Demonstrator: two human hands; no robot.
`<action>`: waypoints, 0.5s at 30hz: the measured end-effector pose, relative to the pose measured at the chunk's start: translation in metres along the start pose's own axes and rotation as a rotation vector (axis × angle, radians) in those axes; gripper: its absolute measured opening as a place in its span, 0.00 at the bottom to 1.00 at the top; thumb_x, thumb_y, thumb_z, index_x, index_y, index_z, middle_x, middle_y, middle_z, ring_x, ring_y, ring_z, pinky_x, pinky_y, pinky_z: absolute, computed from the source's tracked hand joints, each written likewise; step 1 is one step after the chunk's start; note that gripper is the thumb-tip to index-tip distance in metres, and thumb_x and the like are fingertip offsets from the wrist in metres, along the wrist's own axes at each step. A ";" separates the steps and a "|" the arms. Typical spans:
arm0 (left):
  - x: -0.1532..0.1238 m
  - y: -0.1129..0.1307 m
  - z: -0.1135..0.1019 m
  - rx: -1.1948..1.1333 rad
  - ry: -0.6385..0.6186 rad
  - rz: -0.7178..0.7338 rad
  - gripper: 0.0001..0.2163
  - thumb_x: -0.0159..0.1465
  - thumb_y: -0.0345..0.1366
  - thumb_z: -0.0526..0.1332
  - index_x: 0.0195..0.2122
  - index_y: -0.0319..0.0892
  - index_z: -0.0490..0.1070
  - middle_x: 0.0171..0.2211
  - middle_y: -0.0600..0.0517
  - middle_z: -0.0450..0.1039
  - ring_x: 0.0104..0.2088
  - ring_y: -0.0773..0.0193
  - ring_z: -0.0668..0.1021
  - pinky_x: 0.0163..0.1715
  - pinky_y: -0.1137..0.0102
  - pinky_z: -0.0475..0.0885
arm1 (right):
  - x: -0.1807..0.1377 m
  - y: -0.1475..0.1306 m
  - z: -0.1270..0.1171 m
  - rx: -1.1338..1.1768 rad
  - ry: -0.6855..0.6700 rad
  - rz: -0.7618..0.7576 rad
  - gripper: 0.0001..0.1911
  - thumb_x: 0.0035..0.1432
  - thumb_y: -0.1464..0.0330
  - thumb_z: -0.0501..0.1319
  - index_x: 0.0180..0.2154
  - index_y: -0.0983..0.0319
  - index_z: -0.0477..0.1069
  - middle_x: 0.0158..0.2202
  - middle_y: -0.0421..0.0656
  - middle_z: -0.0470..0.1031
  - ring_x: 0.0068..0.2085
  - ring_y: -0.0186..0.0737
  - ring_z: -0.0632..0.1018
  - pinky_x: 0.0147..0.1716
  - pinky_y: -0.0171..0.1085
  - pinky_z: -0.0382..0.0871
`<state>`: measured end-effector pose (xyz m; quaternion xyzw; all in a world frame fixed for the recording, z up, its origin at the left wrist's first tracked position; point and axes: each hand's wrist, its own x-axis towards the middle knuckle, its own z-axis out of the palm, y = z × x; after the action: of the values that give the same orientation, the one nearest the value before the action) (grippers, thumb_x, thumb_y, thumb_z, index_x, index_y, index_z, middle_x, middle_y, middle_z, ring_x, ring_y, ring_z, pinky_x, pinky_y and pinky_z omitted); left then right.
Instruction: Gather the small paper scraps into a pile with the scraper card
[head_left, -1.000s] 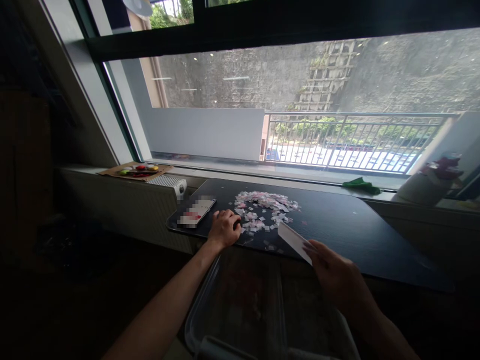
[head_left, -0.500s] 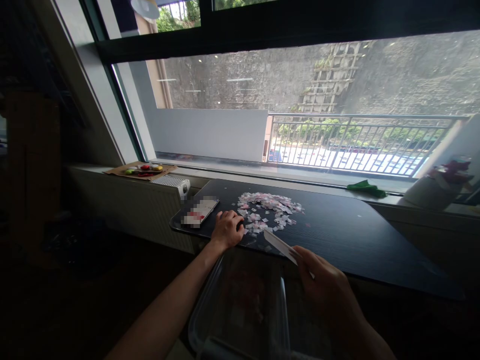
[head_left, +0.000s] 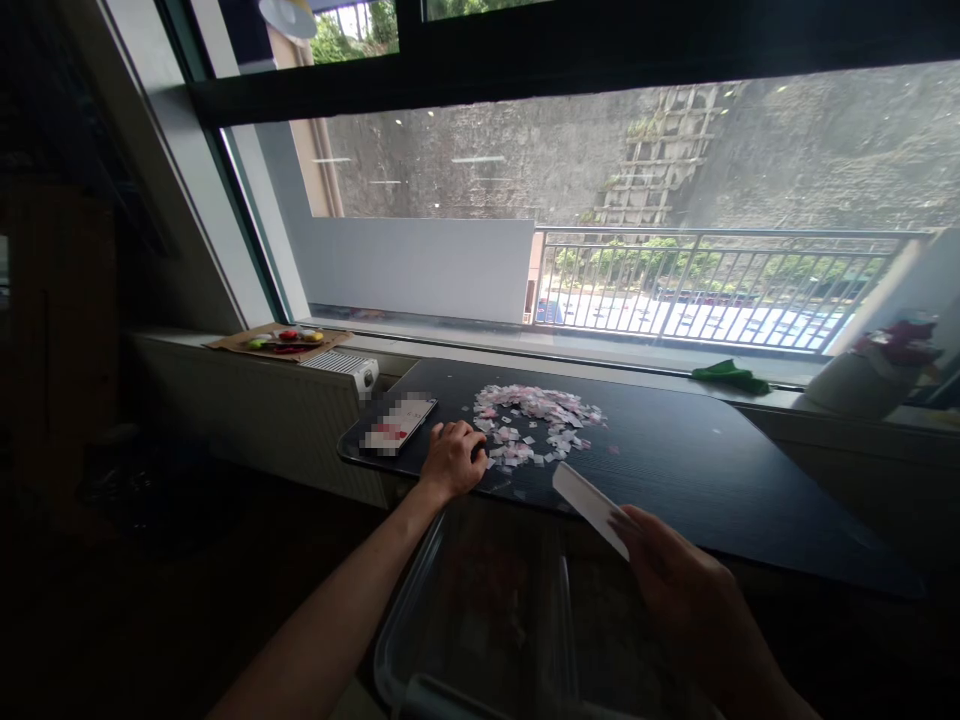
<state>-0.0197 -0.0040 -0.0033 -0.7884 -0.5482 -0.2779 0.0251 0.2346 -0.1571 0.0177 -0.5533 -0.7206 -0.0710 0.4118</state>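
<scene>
My left hand (head_left: 452, 460) rests on the front edge of the dark table (head_left: 667, 470), its fingers apart, slightly bent and holding nothing. Just right of its fingertips lies a loose ring of small white and pinkish paper scraps (head_left: 536, 405). My right hand (head_left: 664, 560) is closed on one end of a flat white strip (head_left: 589, 500), perhaps stiff card or plastic. The strip's far end tilts up-left, near the table's front edge and the closest scraps. Below that edge, between my forearms, is a clear plastic bin (head_left: 386, 640); its contents are too dark to make out.
Left of my left hand lies a phone-like slab (head_left: 401, 422), partly blurred out. A radiator (head_left: 300, 420) stands beyond the table's left end. On the sill are a board with colourful items (head_left: 277, 342), a green cloth (head_left: 729, 376) and a pale figure (head_left: 862, 375).
My right hand has moved a little to the right with the white strip, whose tip is now farther from the scraps. My left hand has stayed in place.
</scene>
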 end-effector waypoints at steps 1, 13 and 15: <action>0.000 0.000 0.000 -0.001 0.000 0.001 0.10 0.60 0.33 0.58 0.40 0.44 0.77 0.41 0.47 0.74 0.45 0.54 0.75 0.58 0.51 0.60 | -0.003 -0.006 0.002 0.021 -0.007 -0.023 0.13 0.62 0.69 0.54 0.42 0.63 0.77 0.35 0.47 0.84 0.33 0.43 0.85 0.29 0.33 0.77; 0.000 0.001 0.000 -0.029 0.014 -0.001 0.10 0.60 0.33 0.59 0.39 0.46 0.77 0.40 0.49 0.75 0.45 0.56 0.75 0.59 0.52 0.59 | 0.029 -0.012 0.011 0.063 -0.183 0.077 0.14 0.62 0.67 0.52 0.42 0.59 0.75 0.37 0.45 0.83 0.35 0.44 0.84 0.30 0.37 0.75; 0.000 -0.001 0.000 -0.042 0.018 -0.003 0.09 0.60 0.33 0.59 0.39 0.45 0.77 0.40 0.49 0.75 0.45 0.56 0.75 0.59 0.52 0.60 | 0.031 -0.014 0.010 0.136 -0.273 0.104 0.13 0.64 0.64 0.52 0.42 0.58 0.74 0.34 0.43 0.83 0.32 0.41 0.83 0.28 0.34 0.73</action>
<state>-0.0202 -0.0034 -0.0033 -0.7854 -0.5433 -0.2963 0.0131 0.2159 -0.1345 0.0371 -0.5651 -0.7434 0.0751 0.3497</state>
